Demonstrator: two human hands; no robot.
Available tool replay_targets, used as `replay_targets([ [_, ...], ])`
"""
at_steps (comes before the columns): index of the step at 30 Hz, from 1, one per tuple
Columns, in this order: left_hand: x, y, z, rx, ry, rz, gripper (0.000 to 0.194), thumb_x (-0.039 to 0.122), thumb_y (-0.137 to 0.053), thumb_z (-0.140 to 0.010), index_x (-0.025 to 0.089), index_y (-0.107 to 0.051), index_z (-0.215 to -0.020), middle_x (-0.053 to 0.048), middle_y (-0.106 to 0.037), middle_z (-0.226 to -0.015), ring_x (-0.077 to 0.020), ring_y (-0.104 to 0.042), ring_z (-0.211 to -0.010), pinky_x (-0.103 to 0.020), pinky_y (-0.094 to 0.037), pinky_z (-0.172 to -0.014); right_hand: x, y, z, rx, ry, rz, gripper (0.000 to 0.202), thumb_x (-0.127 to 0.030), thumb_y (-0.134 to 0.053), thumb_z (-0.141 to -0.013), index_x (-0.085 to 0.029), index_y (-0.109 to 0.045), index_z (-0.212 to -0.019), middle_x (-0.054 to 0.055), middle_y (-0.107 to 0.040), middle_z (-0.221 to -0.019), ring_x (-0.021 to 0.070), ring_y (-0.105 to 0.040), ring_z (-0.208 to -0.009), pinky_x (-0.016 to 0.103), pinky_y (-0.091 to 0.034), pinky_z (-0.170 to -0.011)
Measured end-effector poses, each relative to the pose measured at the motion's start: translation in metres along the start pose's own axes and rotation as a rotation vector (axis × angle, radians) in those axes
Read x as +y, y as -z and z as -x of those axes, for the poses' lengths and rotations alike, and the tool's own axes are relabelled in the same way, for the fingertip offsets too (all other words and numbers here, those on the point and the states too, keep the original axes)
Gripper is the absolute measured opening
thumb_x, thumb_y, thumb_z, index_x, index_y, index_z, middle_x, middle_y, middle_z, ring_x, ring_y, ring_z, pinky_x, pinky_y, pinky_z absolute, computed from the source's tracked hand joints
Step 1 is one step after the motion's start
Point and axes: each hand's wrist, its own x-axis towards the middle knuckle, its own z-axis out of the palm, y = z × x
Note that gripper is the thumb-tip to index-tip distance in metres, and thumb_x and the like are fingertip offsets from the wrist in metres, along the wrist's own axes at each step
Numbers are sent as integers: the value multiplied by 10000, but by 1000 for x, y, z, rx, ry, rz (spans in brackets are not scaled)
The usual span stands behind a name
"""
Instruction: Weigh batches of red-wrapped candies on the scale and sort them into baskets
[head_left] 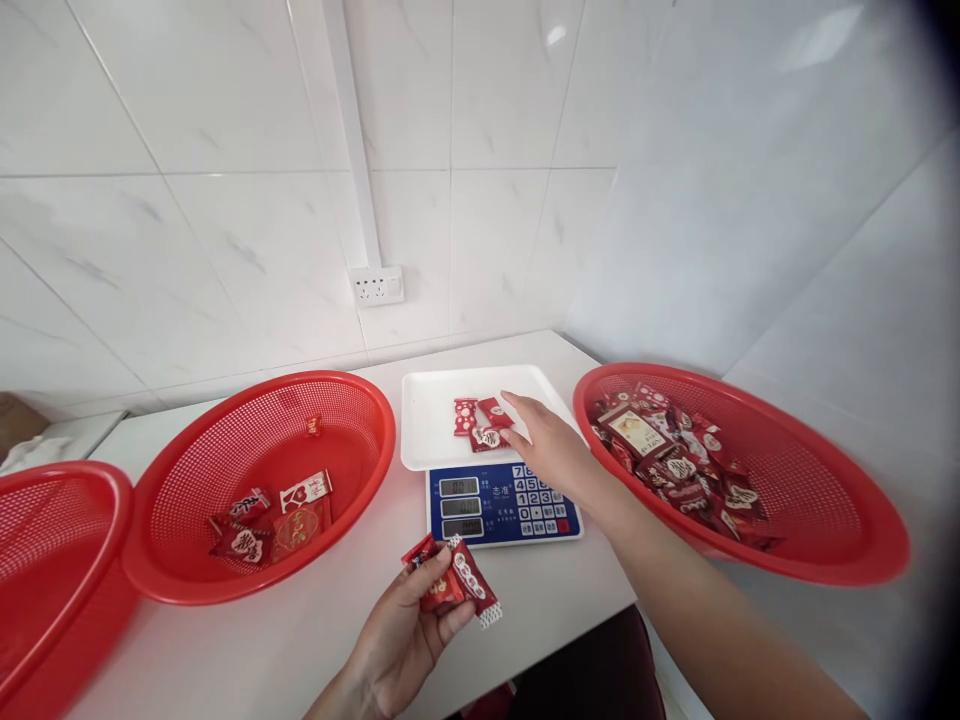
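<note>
My left hand (416,620) is closed around several small wrapped candies (469,578) in red and dark red wrappers, held in front of the scale. My right hand (551,450) reaches over the white weighing tray (424,440) with thumb and forefinger apart. Its fingertips are beside a few red candy packets (487,438) lying on that tray, one of them white-dotted; whether they touch is hard to tell. Below the tray is the blue panel of the digital scale (500,515), with display windows on its left and number keys partly behind my right wrist.
On the right, a red plastic basket (840,510) holds a pile of wrapped candies. Another red basket (180,560) on the left contains several packets, and a third basket (67,600) overlaps the left edge. A tiled wall with a socket (377,286) stands behind the white table (300,640).
</note>
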Motion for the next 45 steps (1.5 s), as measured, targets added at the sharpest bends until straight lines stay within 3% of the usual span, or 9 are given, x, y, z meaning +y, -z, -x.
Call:
replay_targets([
  [4,1,2,3,32,-18,13,159,101,-620,-787,95,-604,-945,-69,-690,-754,-124,-657,-589,-243,-578,-540,9,-5,-2,-47,119,98,343,-205,-441,-855,-211,-569,-1173,86,-537,-1263,237,-462,-1193,417,-379,-999],
  [8,3,3,2,35,-30,17,181,103,-625,-785,106,-603,-964,-73,-700,-771,-126,-662,-592,-237,-574,-532,12,-16,3,-169,204,80,343,-177,-443,-849,-172,-592,-1157,95,-556,-1247,227,-460,-1193,402,-365,-1018],
  [17,3,6,2,38,-24,21,164,103,-625,-784,97,-612,-947,-76,-708,-742,-126,-660,-547,-227,-568,-506,10,-41,-33,-268,146,114,398,-190,-412,-868,-157,-517,-1250,96,-447,-1364,231,-439,-1222,371,-375,-998],
  [24,5,11,2,54,-19,43,134,101,-618,-790,94,-604,-923,-66,-700,-679,-134,-663,-527,-224,-568,-488,9,-41,-39,-243,181,61,307,-193,-430,-862,-187,-623,-1101,76,-580,-1208,212,-539,-1101,345,-409,-951],
  [30,4,5,4,36,-20,23,164,121,-634,-782,94,-607,-941,-71,-706,-701,-138,-670,-537,-216,-568,-489,26,-37,-51,-198,118,139,421,-325,-396,-893,-195,-480,-1285,77,-415,-1395,266,-290,-1319,447,-291,-1045],
  [33,4,2,5,41,-14,14,139,115,-615,-795,97,-609,-933,-66,-702,-685,-131,-662,-517,-212,-562,-472,35,-30,-54,-258,60,210,432,-385,-382,-896,-167,-529,-1239,98,-445,-1372,311,-302,-1306,497,-292,-1027],
  [36,4,2,4,52,-15,15,134,106,-617,-792,101,-606,-925,-59,-698,-677,-130,-663,-529,-214,-564,-481,36,-23,-49,-238,29,252,420,-395,-378,-900,-154,-572,-1184,131,-482,-1334,301,-351,-1279,479,-318,-1012],
  [40,3,1,3,24,-12,17,133,112,-632,-783,106,-605,-914,-51,-693,-671,-122,-656,-522,-214,-565,-487,20,-17,-33,-205,62,175,451,-401,-387,-897,-152,-508,-1254,149,-415,-1381,281,-323,-1299,461,-311,-1023],
  [45,8,-6,5,-17,-83,83,122,78,-587,-807,113,-608,-921,-59,-706,-756,-117,-665,-568,-221,-574,-518,-17,-9,13,-177,104,-235,458,-412,-414,-888,-196,-464,-1288,105,-467,-1347,226,-393,-1261,429,-307,-1045],
])
